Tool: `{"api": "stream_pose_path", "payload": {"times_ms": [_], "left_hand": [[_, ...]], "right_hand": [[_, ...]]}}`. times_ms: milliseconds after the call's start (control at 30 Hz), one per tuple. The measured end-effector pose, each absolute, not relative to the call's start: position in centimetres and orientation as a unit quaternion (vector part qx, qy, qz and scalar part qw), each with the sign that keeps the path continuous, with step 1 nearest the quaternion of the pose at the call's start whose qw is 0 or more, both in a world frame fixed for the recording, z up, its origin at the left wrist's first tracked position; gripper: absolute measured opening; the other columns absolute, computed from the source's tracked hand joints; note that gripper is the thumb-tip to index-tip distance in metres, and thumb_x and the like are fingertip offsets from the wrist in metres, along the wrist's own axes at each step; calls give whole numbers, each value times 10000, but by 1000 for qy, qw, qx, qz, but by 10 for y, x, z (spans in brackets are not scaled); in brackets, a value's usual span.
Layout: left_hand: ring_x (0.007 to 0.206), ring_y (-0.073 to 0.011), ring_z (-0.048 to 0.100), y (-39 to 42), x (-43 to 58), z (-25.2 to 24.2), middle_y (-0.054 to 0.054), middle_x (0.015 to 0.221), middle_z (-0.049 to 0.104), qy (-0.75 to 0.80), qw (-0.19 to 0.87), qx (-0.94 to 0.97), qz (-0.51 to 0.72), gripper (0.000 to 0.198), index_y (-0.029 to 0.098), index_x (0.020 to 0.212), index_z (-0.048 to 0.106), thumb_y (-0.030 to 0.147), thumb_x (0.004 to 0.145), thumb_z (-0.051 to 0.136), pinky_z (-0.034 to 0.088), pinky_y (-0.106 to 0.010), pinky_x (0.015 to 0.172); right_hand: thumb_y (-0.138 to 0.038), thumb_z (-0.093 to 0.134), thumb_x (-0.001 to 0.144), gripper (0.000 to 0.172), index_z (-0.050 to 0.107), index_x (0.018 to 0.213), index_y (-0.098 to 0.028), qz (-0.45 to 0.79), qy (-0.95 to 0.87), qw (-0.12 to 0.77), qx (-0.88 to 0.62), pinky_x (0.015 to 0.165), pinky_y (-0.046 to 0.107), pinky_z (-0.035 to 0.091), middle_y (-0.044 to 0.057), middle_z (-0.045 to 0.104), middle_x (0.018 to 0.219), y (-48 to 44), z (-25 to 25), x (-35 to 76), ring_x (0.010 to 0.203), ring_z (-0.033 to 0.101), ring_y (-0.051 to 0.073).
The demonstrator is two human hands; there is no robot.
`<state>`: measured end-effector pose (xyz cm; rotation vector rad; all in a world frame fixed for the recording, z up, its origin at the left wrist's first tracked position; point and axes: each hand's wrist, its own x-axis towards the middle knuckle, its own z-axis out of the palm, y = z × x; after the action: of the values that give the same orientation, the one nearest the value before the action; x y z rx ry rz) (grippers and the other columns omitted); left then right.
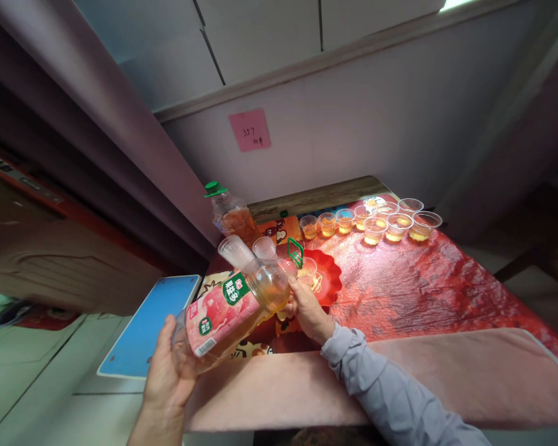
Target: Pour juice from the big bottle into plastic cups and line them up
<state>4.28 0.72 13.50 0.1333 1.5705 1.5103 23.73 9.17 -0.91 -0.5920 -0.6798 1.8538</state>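
Observation:
A large clear juice bottle (227, 310) with a pink and green label lies tilted across my view, its neck toward the red tray. My left hand (170, 365) supports the bottle's base, fingers wrapped underneath. Around the neck end closes my right hand (309, 310). A green carrying ring (296, 253) hangs at the bottle's neck. Just beyond the mouth, a clear plastic cup (309, 267) stands in a red scalloped tray (333, 286); the bottle and my right hand partly hide both. Stacked clear cups (236, 253) stand behind the bottle.
A second bottle (235, 217) with a green cap stands upright at the back left. Several cups of yellow drink (374, 230) line the table's far side. Red shiny cloth (400, 291) covers the table, with pink fabric (400, 378) along the front. A blue board (151, 325) is at left.

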Motion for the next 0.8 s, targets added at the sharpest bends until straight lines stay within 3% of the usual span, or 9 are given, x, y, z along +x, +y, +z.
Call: {"api": "stream_pose_path", "payload": {"times_ms": [400,800], "left_hand": [[1084,-412,812,8,44,135,-158,1024,857,620,467,44,630,586,125,1605,587,377,1087,481,641,-608,995],[1070,-398,817,9,44,134,-167,1010,856,610,466,56,639,585,81,1610,571,365,1113,448,652,-577,985]], "right_hand": [[-777,726,930,696,703,1348,-221,773,-281,517,-239,694,293,647,123,831,1251,92,-10,238,1005,831,261],[-777,727,928,686,719,1329,-221,772,-281,517,-241,697,314,647,118,839,1204,92,-10,238,960,826,254]]}}
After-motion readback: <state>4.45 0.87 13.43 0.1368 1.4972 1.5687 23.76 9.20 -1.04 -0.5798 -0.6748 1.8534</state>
